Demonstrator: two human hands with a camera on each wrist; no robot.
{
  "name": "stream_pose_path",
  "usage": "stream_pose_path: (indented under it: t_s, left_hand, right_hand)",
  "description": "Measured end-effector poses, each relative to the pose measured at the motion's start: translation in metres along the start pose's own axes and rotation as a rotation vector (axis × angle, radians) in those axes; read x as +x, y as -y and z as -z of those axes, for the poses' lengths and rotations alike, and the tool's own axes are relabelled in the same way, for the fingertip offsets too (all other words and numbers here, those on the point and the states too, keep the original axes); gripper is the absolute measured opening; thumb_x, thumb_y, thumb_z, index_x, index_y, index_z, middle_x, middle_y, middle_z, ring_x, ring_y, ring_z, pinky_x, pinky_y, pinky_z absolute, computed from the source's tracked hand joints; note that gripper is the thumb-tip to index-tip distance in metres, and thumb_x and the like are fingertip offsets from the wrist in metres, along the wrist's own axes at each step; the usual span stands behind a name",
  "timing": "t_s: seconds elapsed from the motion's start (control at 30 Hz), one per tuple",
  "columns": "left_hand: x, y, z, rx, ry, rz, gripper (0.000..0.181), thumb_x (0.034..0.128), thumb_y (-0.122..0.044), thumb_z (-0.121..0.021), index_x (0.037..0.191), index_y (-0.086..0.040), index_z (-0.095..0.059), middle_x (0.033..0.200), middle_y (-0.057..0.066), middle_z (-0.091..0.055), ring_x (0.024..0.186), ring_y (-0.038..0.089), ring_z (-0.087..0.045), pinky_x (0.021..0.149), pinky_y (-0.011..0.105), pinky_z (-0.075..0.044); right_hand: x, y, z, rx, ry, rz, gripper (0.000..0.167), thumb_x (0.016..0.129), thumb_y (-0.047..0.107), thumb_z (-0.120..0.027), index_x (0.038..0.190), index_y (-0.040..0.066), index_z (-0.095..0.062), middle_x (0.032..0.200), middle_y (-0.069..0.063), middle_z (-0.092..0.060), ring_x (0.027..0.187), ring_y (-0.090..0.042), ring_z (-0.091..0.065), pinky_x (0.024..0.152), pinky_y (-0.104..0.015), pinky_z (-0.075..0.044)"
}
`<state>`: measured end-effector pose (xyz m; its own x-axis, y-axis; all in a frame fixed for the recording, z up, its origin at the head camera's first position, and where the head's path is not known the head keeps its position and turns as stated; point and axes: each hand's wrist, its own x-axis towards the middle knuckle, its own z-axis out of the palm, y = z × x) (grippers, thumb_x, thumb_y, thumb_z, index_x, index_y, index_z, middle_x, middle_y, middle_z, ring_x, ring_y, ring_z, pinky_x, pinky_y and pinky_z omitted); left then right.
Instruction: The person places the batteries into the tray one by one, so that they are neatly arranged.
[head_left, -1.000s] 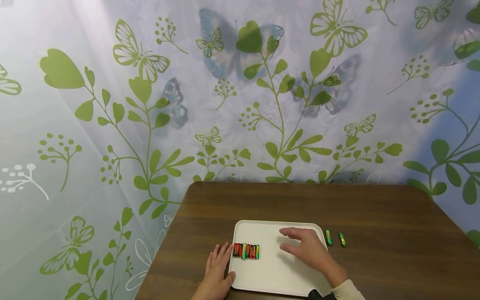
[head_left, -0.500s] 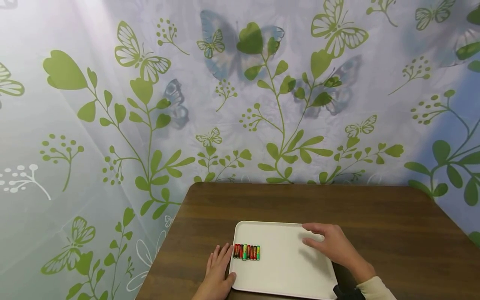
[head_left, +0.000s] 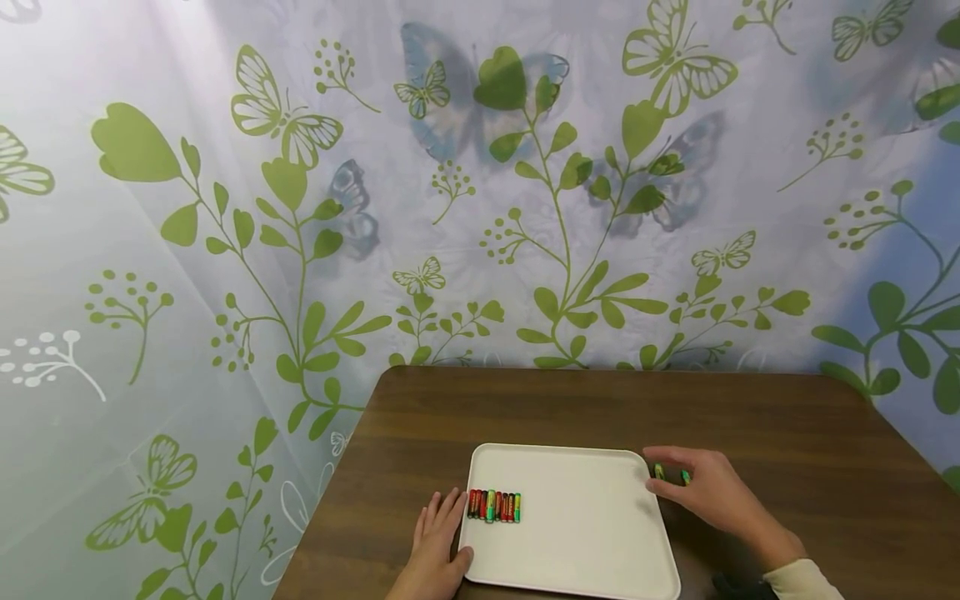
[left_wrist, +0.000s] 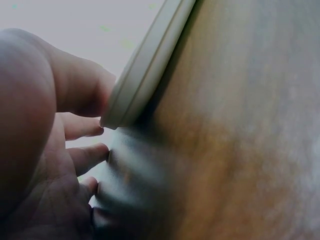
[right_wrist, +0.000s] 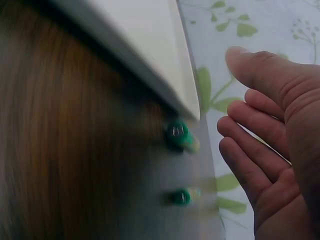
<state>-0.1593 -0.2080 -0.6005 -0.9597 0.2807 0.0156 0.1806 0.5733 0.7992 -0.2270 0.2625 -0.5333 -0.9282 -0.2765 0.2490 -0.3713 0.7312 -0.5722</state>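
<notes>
A white tray (head_left: 577,533) lies on the table, with a row of several red and green batteries (head_left: 495,506) side by side near its left edge. My left hand (head_left: 437,542) rests against the tray's left rim, fingers straight; in the left wrist view its thumb (left_wrist: 85,85) touches the rim. Over the tray's right edge hovers my right hand (head_left: 708,487), thumb and fingers apart, holding nothing. Two green batteries lie on the table beyond it, partly hidden in the head view: the nearer battery (right_wrist: 179,132) close to the tray's corner, the other battery (right_wrist: 184,196) farther right.
The brown wooden table (head_left: 600,400) reaches back to a hanging curtain (head_left: 450,208) printed with green leaves and butterflies. A dark strap (head_left: 738,586) shows at the right wrist.
My right hand has moved rightward from above the tray to its right edge, near the two green batteries. The left hand and the battery row have stayed in place.
</notes>
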Motion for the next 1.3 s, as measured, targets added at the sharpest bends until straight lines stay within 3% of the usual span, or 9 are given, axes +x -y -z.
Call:
stream_pose_path:
  t_s: [0.47,0.63,0.83,1.03,1.3]
  left_hand:
    - [-0.001,-0.005,0.003,0.004,0.009,0.02,0.08,0.0959,-0.013,-0.068,0.168,0.002,-0.036,0.177,0.028,-0.028,0.166,0.058,-0.004,0.126,0.072,0.009]
    - [0.0,-0.005,0.003,0.012,0.01,0.017,0.08,0.0958,-0.013,-0.068,0.168,0.002,-0.037,0.177,0.028,-0.029,0.166,0.058,-0.004,0.126,0.073,0.008]
    - [-0.002,-0.005,0.003,-0.006,0.016,0.014,0.081,0.0956,-0.013,-0.069,0.169,0.0,-0.036,0.177,0.03,-0.028,0.165,0.058,-0.003,0.125,0.073,0.009]
    - [-0.002,-0.004,0.002,0.015,0.002,0.001,0.08,0.0956,-0.012,-0.069,0.168,0.002,-0.037,0.176,0.029,-0.03,0.165,0.058,-0.005,0.125,0.075,0.007]
    - [-0.001,-0.003,0.003,0.008,0.021,0.025,0.08,0.0964,-0.013,-0.068,0.168,0.002,-0.036,0.178,0.028,-0.028,0.166,0.057,-0.004,0.125,0.075,0.007]
  right_hand:
    - [-0.013,-0.029,0.024,-0.079,-0.016,0.027,0.057,0.086,0.037,-0.094,0.136,0.015,-0.078,0.13,-0.005,-0.081,0.113,-0.027,-0.079,0.086,-0.037,-0.064]
    - [-0.016,-0.038,0.023,-0.139,0.011,0.015,0.062,0.081,0.037,-0.097,0.136,0.015,-0.078,0.131,-0.006,-0.08,0.116,-0.025,-0.077,0.088,-0.039,-0.063]
    - [-0.02,-0.046,0.019,-0.123,0.056,-0.014,0.061,0.081,0.03,-0.097,0.137,0.014,-0.077,0.133,-0.008,-0.08,0.112,-0.03,-0.08,0.087,-0.035,-0.063]
    - [-0.024,-0.046,0.016,-0.118,0.03,-0.006,0.055,0.082,0.02,-0.095,0.135,0.016,-0.078,0.131,-0.006,-0.08,0.109,-0.03,-0.08,0.086,-0.032,-0.063]
    - [-0.024,-0.045,0.014,-0.115,-0.002,-0.005,0.049,0.083,0.02,-0.095,0.129,0.018,-0.081,0.127,-0.004,-0.082,0.106,-0.024,-0.081,0.084,-0.031,-0.063]
